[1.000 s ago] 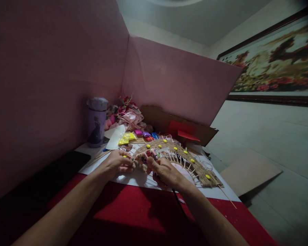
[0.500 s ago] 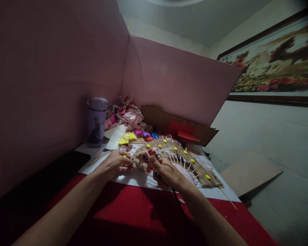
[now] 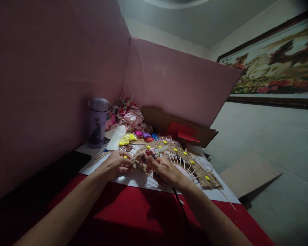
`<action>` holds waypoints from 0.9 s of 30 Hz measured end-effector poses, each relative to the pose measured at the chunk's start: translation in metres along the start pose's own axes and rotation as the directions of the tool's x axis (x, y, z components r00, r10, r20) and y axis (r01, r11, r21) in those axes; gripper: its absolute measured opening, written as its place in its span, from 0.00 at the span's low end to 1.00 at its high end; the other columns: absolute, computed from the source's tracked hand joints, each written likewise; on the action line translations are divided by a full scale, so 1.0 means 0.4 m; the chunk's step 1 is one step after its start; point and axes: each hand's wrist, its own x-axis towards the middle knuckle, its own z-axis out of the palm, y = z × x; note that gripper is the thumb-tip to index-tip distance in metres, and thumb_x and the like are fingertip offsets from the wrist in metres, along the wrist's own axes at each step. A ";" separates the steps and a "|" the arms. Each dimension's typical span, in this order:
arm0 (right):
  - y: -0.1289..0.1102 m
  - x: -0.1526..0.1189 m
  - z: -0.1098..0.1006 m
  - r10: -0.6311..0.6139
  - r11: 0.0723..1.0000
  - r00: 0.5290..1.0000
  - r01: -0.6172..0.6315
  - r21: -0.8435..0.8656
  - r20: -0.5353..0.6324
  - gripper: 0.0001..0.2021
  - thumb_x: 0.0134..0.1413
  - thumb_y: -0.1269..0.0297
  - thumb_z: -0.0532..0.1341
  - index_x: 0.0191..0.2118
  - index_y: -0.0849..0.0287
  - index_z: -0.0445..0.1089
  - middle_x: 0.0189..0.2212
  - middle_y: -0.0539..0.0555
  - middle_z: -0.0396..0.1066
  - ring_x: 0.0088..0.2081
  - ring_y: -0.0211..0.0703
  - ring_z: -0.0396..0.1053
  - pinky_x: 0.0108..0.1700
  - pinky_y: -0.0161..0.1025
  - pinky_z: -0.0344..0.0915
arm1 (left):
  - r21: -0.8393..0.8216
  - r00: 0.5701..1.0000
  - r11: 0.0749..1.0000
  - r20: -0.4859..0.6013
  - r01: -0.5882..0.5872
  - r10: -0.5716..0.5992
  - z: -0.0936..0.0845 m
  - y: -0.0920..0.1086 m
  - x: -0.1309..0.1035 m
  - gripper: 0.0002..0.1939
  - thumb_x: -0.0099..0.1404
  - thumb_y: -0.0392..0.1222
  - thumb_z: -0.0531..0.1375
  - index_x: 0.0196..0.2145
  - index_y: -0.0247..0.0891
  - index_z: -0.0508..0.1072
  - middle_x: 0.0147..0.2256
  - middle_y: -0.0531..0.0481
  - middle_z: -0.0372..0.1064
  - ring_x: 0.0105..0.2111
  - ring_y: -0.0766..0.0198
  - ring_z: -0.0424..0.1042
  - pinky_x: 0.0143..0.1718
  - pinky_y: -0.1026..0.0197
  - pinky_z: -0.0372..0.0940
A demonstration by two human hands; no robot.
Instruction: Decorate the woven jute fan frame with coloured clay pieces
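An arched piece of woven twine [image 3: 199, 167] on thin sticks lies over a white sheet, with several yellow oval pieces [image 3: 207, 178] along it. My left hand [image 3: 118, 162] pinches the left end of the woven piece near another yellow oval. My right hand [image 3: 164, 171] is closed around a patterned object with a dark cord hanging below it; its exact shape is mostly hidden by the fingers. The top of this object touches or nearly touches the twine beside my left fingertips.
A purple tumbler [image 3: 97, 123] stands at the back left beside a pile of pink and red fabric [image 3: 130, 116]. Small coloured packets [image 3: 138, 133] lie behind the woven piece. Brown cardboard [image 3: 156, 118] leans at the back, with red paper [image 3: 188, 136] by it.
My right hand and the patterned object have shifted slightly to the left, toward my left fingers. My left hand keeps its hold almost unmoved.
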 end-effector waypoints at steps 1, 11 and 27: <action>-0.005 0.000 -0.001 -0.008 1.000 1.000 0.008 -0.012 0.006 0.33 0.47 0.31 0.46 0.26 0.61 0.64 0.09 0.44 0.53 0.11 0.30 0.49 0.14 0.31 0.45 | -0.001 1.000 1.000 0.003 -0.003 0.003 -0.001 -0.001 0.000 0.13 0.38 0.27 0.63 0.24 0.34 0.67 0.19 0.49 0.69 0.20 0.62 0.71 0.27 0.60 0.67; -0.050 0.001 -0.008 -0.042 0.965 0.999 0.036 -0.260 -0.017 0.32 0.51 0.34 0.45 0.21 0.61 0.63 0.10 0.46 0.52 0.14 0.31 0.49 0.18 0.32 0.45 | -0.004 0.999 1.000 0.045 -0.023 0.023 -0.009 -0.007 0.006 0.14 0.38 0.29 0.65 0.25 0.33 0.67 0.20 0.49 0.70 0.21 0.63 0.71 0.28 0.60 0.66; -0.058 -0.010 0.003 -0.095 0.991 0.994 0.090 -0.104 -0.045 0.34 0.48 0.32 0.45 0.23 0.62 0.64 0.10 0.45 0.52 0.13 0.31 0.49 0.16 0.31 0.45 | 0.006 0.999 1.000 0.029 -0.024 0.023 -0.009 -0.006 0.002 0.15 0.39 0.28 0.64 0.28 0.34 0.66 0.21 0.50 0.70 0.23 0.63 0.71 0.29 0.59 0.67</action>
